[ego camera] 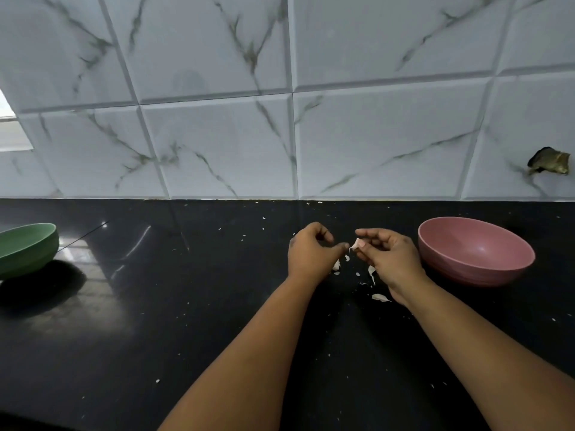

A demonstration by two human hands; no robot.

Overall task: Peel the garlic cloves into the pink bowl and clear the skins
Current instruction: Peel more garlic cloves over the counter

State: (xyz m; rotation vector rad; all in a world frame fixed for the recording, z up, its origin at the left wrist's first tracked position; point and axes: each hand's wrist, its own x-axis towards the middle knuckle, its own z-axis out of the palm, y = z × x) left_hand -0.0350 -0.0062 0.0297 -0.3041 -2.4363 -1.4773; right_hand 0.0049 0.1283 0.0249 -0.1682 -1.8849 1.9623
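My right hand pinches a small pale garlic clove between thumb and fingertips, just above the black counter. My left hand is held close to its left with curled fingers, its thumb tip reaching toward the clove; whether it grips a bit of skin I cannot tell. The pink bowl stands right of my right hand, and its inside looks bare. Loose garlic skins lie on the counter under and between my hands.
A green bowl sits at the left edge of the black counter. Tiny white skin flecks are scattered over the counter. A marble-tiled wall closes off the back, with a broken spot at its right.
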